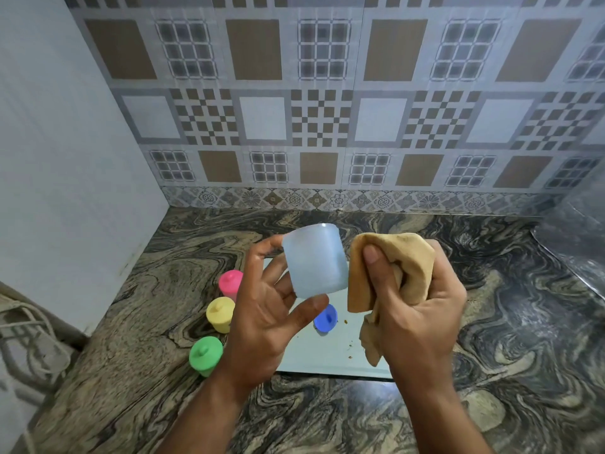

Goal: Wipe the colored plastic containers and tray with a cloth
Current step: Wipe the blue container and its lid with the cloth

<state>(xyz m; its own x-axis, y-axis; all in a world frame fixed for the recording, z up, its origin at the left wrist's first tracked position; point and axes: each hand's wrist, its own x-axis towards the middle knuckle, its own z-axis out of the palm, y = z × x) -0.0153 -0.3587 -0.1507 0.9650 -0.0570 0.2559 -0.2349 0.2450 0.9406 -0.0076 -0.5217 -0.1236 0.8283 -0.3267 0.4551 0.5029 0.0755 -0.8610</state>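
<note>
My left hand (268, 309) holds a pale blue translucent container (314, 260) above the counter, thumb under its lower edge and fingers behind it. My right hand (415, 303) grips a tan cloth (389, 270) bunched against the container's right side. Below them lies a light tray (327, 358) with a blue lid (325, 317) on it and a few crumbs. Pink (230, 283), yellow (221, 314) and green (206, 355) lidded containers stand in a row on the counter to the left of the tray.
The marbled stone counter (491, 322) ends at a patterned tile wall behind and a plain white wall on the left. A shiny dark object (576, 244) sits at the right edge. Cords (29, 335) hang at the lower left.
</note>
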